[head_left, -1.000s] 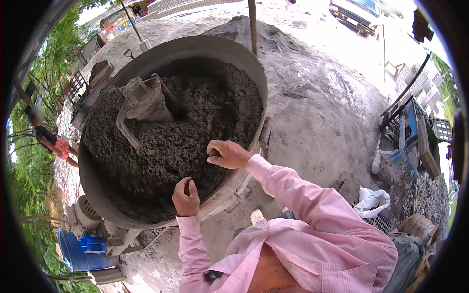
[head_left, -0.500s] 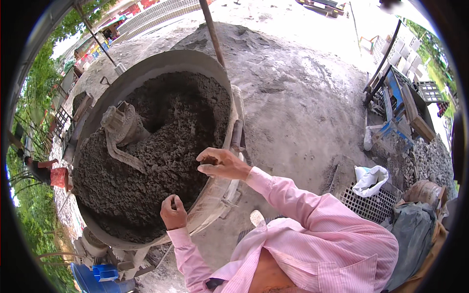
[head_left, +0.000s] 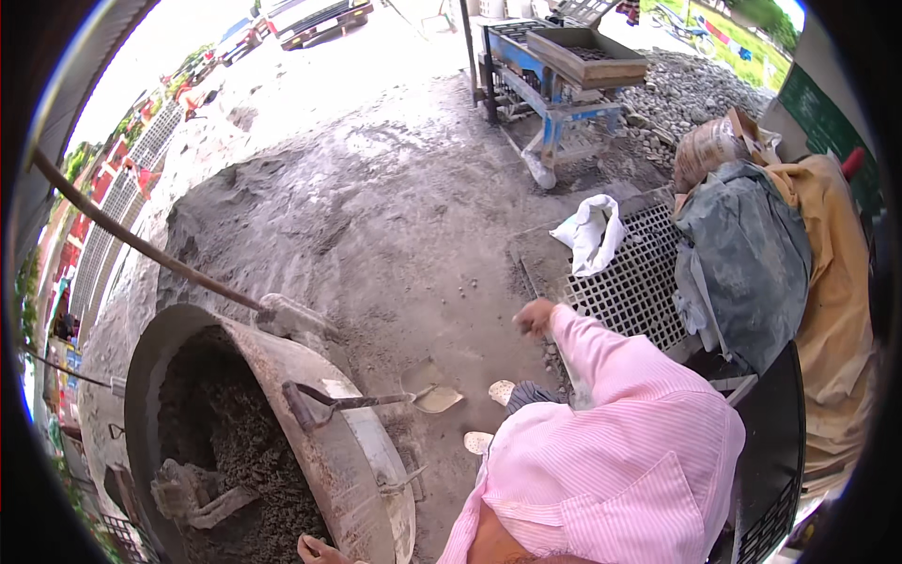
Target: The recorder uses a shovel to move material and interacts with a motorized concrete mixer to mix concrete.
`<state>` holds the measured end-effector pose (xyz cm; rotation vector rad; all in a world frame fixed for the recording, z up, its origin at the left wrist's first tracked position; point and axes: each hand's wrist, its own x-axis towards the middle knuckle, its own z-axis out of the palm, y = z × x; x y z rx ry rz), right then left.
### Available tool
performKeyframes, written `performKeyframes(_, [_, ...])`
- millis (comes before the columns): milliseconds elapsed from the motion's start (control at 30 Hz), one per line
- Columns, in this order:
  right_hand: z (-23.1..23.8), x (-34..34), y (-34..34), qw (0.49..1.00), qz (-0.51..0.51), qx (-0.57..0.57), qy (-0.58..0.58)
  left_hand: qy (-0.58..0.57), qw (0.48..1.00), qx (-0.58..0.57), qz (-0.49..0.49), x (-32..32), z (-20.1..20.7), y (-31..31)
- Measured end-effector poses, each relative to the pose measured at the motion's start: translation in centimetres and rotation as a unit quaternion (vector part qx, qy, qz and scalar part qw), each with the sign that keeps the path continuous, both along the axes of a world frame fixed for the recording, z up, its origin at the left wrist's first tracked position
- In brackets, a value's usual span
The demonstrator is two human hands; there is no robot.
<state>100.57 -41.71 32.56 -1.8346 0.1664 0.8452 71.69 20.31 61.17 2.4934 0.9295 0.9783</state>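
A large round mixer drum at lower left holds dark, crumbly wet mortar or concrete. Inside it shows a mortar-caked mixing arm. My left hand is at the bottom edge, beside the drum's near rim. It is mostly cut off, so its grip is hidden. My right hand is out to the right, away from the drum, above the ground by a black plastic grate. Its fingers hang loosely bent, and I see nothing in them. A shovel leans on the drum's outer side, its pale blade on the ground.
A white sack lies on the black grate. Grey and tan tarps cover a pile at right. A blue-framed stand with a wooden tray is farther back, near gravel. A pole slants across the left.
My view has turned right, so the drum sits lower left. My right hand has left the space over the mix and moved right. My left hand has slipped to the bottom edge.
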Motion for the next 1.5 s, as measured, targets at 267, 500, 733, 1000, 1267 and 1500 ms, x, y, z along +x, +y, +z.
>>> performKeyframes(267, [38.8, -4.7, -33.3, 0.482, -0.566, 0.275, -0.61, -0.11, 0.992, -0.059, -0.013, 8.5, 1.0, -5.9])
performKeyframes(500, [21.2, 0.5, -20.2, 0.773, -0.553, 0.116, -0.29, -0.157, 0.891, -0.385, -0.184, 16.0, -4.2, -16.6])
performKeyframes(733, [9.5, -3.3, 11.8, 0.977, -0.183, 0.078, -0.078, 0.075, 0.736, -0.659, -0.135, 18.7, -15.7, -26.4])
performKeyframes(1000, [19.0, -10.3, 28.5, 0.787, 0.323, 0.127, -0.51, -0.302, 0.659, -0.634, -0.267, 14.2, -20.3, -26.5])
performKeyframes(1267, [2.2, 1.3, 21.4, 0.794, 0.439, -0.27, -0.322, -0.348, 0.547, -0.76, -0.056, 3.5, -12.4, -14.0])
performKeyframes(1500, [3.0, 1.0, 21.0, 0.977, 0.178, -0.112, -0.042, -0.216, 0.697, -0.64, 0.241, -14.1, -23.1, -8.7])
